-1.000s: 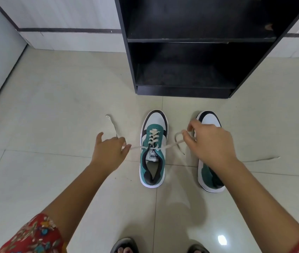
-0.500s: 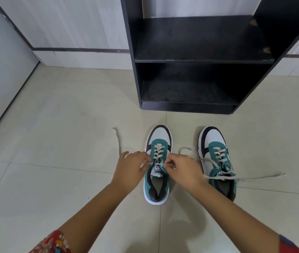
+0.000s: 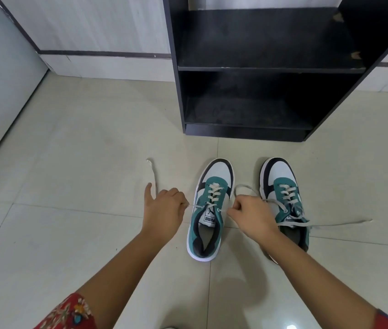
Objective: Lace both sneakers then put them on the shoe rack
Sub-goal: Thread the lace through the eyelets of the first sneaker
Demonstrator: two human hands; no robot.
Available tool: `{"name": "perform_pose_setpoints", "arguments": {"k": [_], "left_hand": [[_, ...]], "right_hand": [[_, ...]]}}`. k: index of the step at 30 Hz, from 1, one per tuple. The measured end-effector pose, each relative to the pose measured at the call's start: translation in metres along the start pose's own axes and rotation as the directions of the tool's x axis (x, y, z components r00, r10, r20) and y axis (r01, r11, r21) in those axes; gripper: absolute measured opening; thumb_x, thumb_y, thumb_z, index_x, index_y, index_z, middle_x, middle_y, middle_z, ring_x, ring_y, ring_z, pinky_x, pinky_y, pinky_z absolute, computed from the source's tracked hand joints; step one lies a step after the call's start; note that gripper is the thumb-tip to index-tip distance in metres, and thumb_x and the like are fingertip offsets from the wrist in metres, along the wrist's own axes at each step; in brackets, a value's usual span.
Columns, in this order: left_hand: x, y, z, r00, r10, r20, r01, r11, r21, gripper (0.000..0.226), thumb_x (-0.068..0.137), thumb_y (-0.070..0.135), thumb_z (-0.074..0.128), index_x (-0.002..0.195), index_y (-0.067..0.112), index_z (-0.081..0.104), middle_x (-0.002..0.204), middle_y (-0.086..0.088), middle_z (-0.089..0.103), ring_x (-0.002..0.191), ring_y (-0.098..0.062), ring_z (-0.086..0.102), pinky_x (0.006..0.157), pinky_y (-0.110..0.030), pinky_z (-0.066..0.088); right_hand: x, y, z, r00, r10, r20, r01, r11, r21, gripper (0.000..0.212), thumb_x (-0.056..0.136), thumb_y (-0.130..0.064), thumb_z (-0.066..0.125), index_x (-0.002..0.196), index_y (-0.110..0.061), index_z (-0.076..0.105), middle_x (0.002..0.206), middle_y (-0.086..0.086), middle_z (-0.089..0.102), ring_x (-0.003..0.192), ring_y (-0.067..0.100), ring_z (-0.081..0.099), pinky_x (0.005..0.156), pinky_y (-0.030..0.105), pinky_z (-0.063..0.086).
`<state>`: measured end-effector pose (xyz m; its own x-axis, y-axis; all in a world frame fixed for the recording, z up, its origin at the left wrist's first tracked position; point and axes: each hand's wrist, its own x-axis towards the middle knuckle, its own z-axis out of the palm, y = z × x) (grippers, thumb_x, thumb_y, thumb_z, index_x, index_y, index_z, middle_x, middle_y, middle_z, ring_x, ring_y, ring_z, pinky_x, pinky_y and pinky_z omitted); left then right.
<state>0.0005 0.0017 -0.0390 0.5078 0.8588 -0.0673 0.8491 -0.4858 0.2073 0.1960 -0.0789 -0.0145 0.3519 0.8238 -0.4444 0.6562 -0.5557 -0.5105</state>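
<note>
Two teal, white and black sneakers stand side by side on the tiled floor, toes toward the black shoe rack [image 3: 269, 67]. The left sneaker [image 3: 209, 210] has a cream lace [image 3: 213, 194] crossed up its eyelets. My left hand [image 3: 162, 213] pinches the lace's left end just beside the shoe; that end trails away on the floor behind the hand. My right hand [image 3: 252, 216] grips the lace's right end, which loops above the knuckles. The right sneaker [image 3: 283, 198] is laced too, its loose ends [image 3: 344, 223] spread sideways, and my right forearm covers its heel.
The rack has two open dark shelves close in front of the shoes. A pale wall with a dark stripe runs behind it, and a grey door or panel stands at the left. Light floor tiles surround the shoes.
Both hands came in close to the left sneaker's top eyelets half a second ago and have now drawn slightly apart, pulling the lace ends outward. The view has shifted nearer.
</note>
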Motion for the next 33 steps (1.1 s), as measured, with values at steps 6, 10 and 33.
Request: {"name": "perform_pose_setpoints", "arguments": {"k": [6,10,33], "left_hand": [[-0.003,0.000,-0.001,1.000,0.000,0.028,0.000,1.000,0.003,0.019,0.094,0.027,0.047,0.090,0.029,0.065,0.089,0.011,0.065,0.086,-0.014,0.062,0.113,-0.051,0.015],[-0.001,-0.002,-0.002,0.999,0.014,0.029,-0.013,1.000,-0.026,0.016,0.092,0.030,0.051,0.089,0.029,0.066,0.090,0.011,0.065,0.088,-0.014,0.063,0.113,-0.050,0.016],[-0.004,0.054,-0.006,0.796,-0.400,0.455,0.535,0.112,-0.837,0.013,0.090,0.009,0.051,0.086,0.004,0.063,0.086,-0.006,0.069,0.082,-0.020,0.062,0.072,-0.028,0.048]], "right_hand": [[0.002,0.002,0.002,1.000,-0.009,-0.011,0.008,1.000,-0.029,0.029,0.085,-0.025,0.055,0.058,-0.026,0.042,0.060,-0.008,0.051,0.062,0.016,0.052,0.055,0.029,0.036],[0.003,0.009,0.004,0.995,-0.089,-0.037,0.086,0.993,-0.075,0.019,0.087,-0.027,0.053,0.068,-0.026,0.052,0.077,-0.004,0.063,0.076,0.020,0.059,0.068,0.034,0.049],[0.002,-0.007,0.040,0.983,0.184,0.008,-0.112,0.563,0.819,0.025,0.089,0.000,0.052,0.068,-0.010,0.061,0.089,0.013,0.071,0.091,0.026,0.067,0.088,0.035,0.051]]}}
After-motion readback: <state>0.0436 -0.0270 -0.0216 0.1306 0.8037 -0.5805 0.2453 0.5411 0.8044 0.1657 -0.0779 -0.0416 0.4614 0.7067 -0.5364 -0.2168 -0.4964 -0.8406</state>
